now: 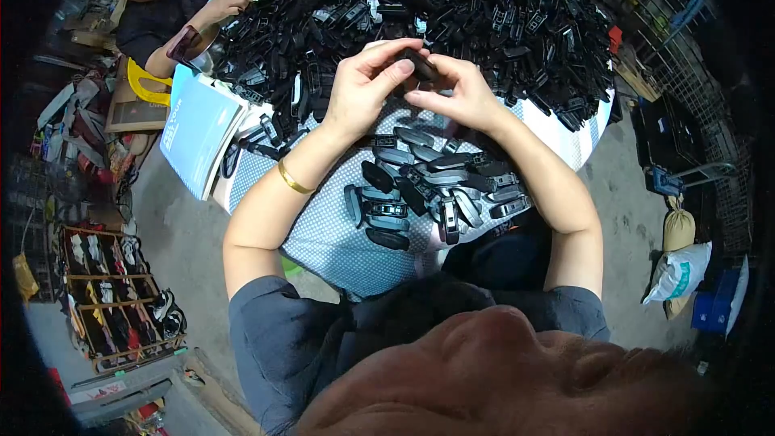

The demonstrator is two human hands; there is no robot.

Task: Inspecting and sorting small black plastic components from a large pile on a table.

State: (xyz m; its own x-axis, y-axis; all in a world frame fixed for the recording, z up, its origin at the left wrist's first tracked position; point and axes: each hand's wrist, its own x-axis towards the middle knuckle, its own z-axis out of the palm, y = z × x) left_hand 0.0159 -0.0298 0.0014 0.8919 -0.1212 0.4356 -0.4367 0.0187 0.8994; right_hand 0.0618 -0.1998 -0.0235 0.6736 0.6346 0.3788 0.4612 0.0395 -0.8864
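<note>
Both my hands are raised over the table, between the large heap and a smaller cluster. A small dark oblong plastic piece [421, 67] is pinched between the fingers of my left hand [361, 89] and my right hand [464, 90]. Its details are partly covered by my fingers. Below my hands, a loose cluster of black and grey oblong plastic pieces [389, 210] lies on the patterned tablecloth [331, 230]. Some of these pieces show hollow, ribbed insides, others smooth rounded backs. Beyond my hands, a big heap of similar black pieces [517, 40] covers the far part of the table.
A thick blue-covered book or paper stack [194, 137] lies at the table's left edge. Another person [178, 12] works at the far left, hands by the heap. On the floor are a wooden rack [113, 295] to the left and sacks [678, 270] to the right.
</note>
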